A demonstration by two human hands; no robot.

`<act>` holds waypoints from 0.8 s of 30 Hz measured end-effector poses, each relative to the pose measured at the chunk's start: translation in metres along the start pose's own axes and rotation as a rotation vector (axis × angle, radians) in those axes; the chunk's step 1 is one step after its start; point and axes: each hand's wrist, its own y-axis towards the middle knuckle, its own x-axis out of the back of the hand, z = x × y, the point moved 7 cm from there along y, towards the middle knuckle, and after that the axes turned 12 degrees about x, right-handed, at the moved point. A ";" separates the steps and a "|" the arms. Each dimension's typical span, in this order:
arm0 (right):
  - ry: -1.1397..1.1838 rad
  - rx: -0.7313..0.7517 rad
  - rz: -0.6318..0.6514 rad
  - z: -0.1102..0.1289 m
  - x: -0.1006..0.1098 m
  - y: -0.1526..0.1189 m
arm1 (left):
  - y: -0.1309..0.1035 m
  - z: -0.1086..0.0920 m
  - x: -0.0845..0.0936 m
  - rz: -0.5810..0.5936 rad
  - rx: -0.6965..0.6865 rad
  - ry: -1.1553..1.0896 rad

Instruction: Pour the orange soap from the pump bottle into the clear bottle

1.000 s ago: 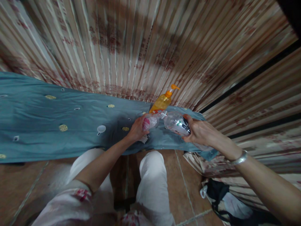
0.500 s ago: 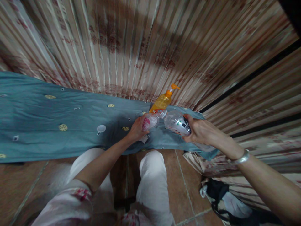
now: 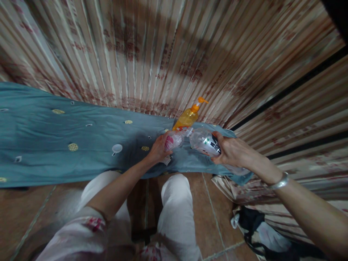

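Observation:
My left hand (image 3: 157, 149) is closed around a clear plastic bottle (image 3: 176, 139) with a pink label, tilted so its neck points right. My right hand (image 3: 228, 148) grips a larger clear plastic bottle (image 3: 199, 137) with a silver and black label, tilted toward the left. The two bottle necks meet between my hands; whether one sits inside the other I cannot tell. Just behind them stands a pump bottle (image 3: 187, 117) of yellow-orange liquid with an orange pump head.
A teal patterned cloth (image 3: 95, 134) covers the long narrow surface under the bottles. Pleated floral curtains (image 3: 152, 54) hang behind and to the right. Dark bars (image 3: 293, 83) cross the right side. A black and white bag-like bundle (image 3: 261, 228) lies low at the right.

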 end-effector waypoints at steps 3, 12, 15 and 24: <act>0.005 0.009 0.000 0.000 -0.001 0.000 | 0.000 -0.001 0.000 -0.009 -0.016 0.003; 0.029 0.017 -0.041 0.001 -0.003 -0.001 | 0.000 0.001 0.000 -0.002 -0.018 -0.007; 0.022 0.012 -0.028 0.000 -0.004 -0.001 | 0.000 0.000 0.000 0.006 -0.010 -0.010; 0.016 0.023 -0.023 0.000 -0.004 -0.001 | 0.000 -0.001 0.000 0.014 0.001 0.006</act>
